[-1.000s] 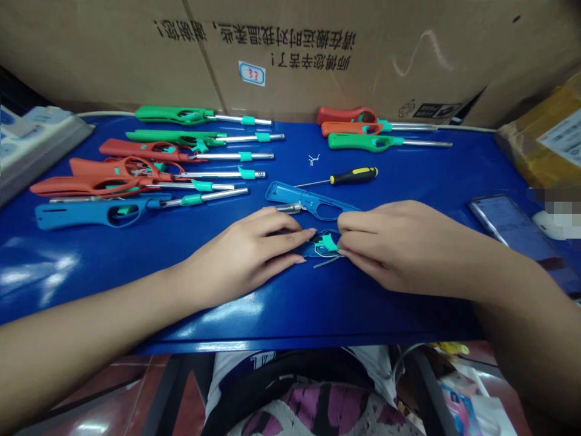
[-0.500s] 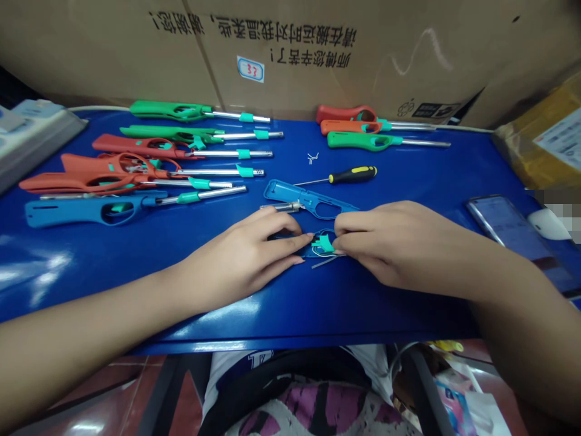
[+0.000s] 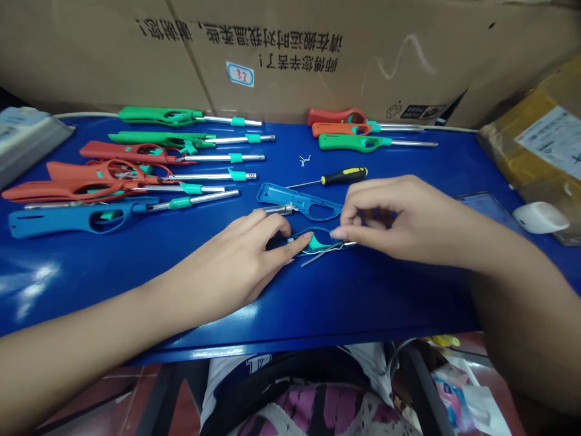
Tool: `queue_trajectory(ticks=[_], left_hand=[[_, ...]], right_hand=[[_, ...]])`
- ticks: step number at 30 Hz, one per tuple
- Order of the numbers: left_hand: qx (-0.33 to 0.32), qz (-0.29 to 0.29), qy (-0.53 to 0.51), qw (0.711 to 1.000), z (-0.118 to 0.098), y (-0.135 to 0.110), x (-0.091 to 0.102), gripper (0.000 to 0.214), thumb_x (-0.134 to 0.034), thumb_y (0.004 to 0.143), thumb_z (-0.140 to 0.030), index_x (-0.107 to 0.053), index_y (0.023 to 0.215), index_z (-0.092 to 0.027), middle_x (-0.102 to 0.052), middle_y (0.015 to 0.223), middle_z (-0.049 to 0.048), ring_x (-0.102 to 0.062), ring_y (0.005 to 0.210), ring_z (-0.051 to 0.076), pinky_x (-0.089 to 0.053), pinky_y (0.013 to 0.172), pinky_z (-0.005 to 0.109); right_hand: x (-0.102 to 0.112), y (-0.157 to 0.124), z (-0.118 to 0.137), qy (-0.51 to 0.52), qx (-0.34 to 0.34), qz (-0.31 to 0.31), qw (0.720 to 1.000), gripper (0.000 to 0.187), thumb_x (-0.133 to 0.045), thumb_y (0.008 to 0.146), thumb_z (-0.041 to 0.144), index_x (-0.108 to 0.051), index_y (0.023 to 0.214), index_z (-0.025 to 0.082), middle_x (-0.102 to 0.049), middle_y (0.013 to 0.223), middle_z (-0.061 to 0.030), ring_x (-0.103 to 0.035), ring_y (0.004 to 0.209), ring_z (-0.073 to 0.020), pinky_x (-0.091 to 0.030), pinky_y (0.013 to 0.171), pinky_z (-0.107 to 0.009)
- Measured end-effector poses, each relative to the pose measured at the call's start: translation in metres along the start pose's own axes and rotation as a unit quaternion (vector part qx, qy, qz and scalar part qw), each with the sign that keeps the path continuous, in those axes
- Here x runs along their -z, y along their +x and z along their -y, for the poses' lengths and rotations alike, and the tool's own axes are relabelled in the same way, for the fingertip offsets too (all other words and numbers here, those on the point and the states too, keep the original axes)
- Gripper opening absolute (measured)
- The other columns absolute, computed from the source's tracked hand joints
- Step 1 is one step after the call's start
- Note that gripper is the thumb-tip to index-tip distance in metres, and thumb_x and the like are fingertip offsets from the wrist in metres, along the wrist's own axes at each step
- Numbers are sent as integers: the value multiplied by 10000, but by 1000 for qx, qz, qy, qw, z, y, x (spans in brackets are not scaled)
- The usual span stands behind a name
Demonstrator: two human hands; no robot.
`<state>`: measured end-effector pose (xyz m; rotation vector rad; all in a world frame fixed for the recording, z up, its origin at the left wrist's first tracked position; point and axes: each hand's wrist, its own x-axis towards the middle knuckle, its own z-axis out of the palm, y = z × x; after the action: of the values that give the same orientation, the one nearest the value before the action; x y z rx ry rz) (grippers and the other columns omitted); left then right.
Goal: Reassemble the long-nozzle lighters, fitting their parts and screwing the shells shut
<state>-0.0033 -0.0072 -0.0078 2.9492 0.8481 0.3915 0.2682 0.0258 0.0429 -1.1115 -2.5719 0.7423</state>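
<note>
My left hand (image 3: 254, 254) rests on the blue lighter half-shell (image 3: 297, 234), its fingers bent around the left part and the index fingertip on the green trigger (image 3: 318, 243). The trigger sits inside the shell. A thin wire and a grey strip (image 3: 315, 257) run along the near side. My right hand (image 3: 385, 221) is at the shell's right end, thumb and index finger closed together; whatever is between them is too small to make out. Just behind lies the other blue half-shell (image 3: 281, 195), with a metallic cylinder (image 3: 279, 209) beside it.
A black-and-yellow screwdriver (image 3: 345, 175) and small white pieces (image 3: 305, 160) lie behind. Several lighters, including a blue one (image 3: 59, 218), lie left; a green lighter (image 3: 349, 143) and two others lie back right. A cardboard box (image 3: 281, 36) stands behind; a phone (image 3: 488, 209) lies right.
My right hand has come away from the trigger and risen slightly to the right. The trigger now lies lower in the shell under my left index finger. The view has shifted a little.
</note>
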Motion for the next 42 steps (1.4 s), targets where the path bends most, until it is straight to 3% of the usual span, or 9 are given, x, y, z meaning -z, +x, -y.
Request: queue_trajectory(ticks=[4, 11, 16, 19, 22, 26, 32, 37, 42], left_hand=[[1, -6, 15, 1000, 0, -2, 1, 432, -492, 1031, -214, -570, 1455, -176, -615, 1174, 160, -561, 1007, 287, -547, 826, 441], [0, -7, -30, 1000, 4, -1, 0, 415, -481, 1031, -204, -600, 1427, -172, -628, 1268, 162, -575, 1093, 302, -543, 906, 468], [1, -5, -70, 997, 7, 0, 0, 413, -481, 1031, -191, -600, 1426, -174, -633, 1272, 144, -565, 1108, 288, -532, 949, 463], [5, -1, -69, 998, 6, 1, 1, 417, -477, 1032, -186, -594, 1433, -183, -638, 1262, 135, -565, 1098, 284, -533, 939, 464], [6, 0, -60, 998, 6, 0, 2, 421, -478, 1032, -188, -584, 1440, -184, -638, 1271, 136, -571, 1092, 285, -534, 919, 460], [9, -13, -60, 998, 5, -2, 2, 423, -493, 1035, -197, -575, 1448, -232, -657, 1265, 109, -588, 1057, 266, -530, 897, 433], [6, -47, -69, 996, 6, -4, 2, 368, -566, 1021, -214, -609, 1384, -254, -705, 1240, 48, -616, 1031, 226, -518, 910, 368], [2, -56, -82, 995, 5, -1, 4, 235, -556, 1033, -240, -633, 1244, -170, -721, 1226, 55, -631, 1023, 210, -520, 894, 337], [-11, -54, -69, 996, 6, -2, 3, 218, -554, 1032, -237, -652, 1224, -200, -713, 1258, 49, -621, 1069, 223, -516, 924, 357]], right_hand=[[4, -5, -6, -27, 56, 69, 996, 46, -700, 890, 228, -671, 900, 194, -653, 876, 8, -513, 651, -97, -369, 590, -240], [-6, 2, -8, -36, 61, 79, 994, 84, -673, 887, 142, -660, 964, 172, -648, 889, -5, -495, 662, -97, -361, 600, -232], [-11, 6, -5, 21, -36, 57, 998, 36, -724, 840, 180, -689, 846, 175, -627, 772, 20, -477, 618, -96, -369, 583, -240], [-14, 7, -7, 83, -121, 60, 987, 127, -774, 807, 286, -702, 771, 187, -585, 672, 38, -457, 569, -97, -361, 537, -248], [-13, 7, -8, 113, -141, 63, 981, 143, -757, 817, 302, -707, 742, 191, -607, 691, 25, -489, 591, -104, -387, 549, -253], [-11, 5, -8, 89, -87, 54, 991, 120, -723, 841, 237, -707, 735, 184, -650, 760, 5, -538, 640, -105, -419, 587, -249], [-11, 2, -10, 0, 60, 39, 997, 151, -609, 838, 36, -690, 811, 161, -646, 848, -3, -568, 712, -94, -416, 625, -227], [-12, 1, -5, -30, 102, 44, 993, 63, -676, 892, 159, -661, 952, 161, -594, 863, 13, -511, 658, -86, -388, 610, -241], [-16, 3, -4, -76, 115, 63, 988, 64, -627, 973, 219, -645, 1019, 177, -601, 967, -23, -568, 831, -144, -386, 687, -274]])
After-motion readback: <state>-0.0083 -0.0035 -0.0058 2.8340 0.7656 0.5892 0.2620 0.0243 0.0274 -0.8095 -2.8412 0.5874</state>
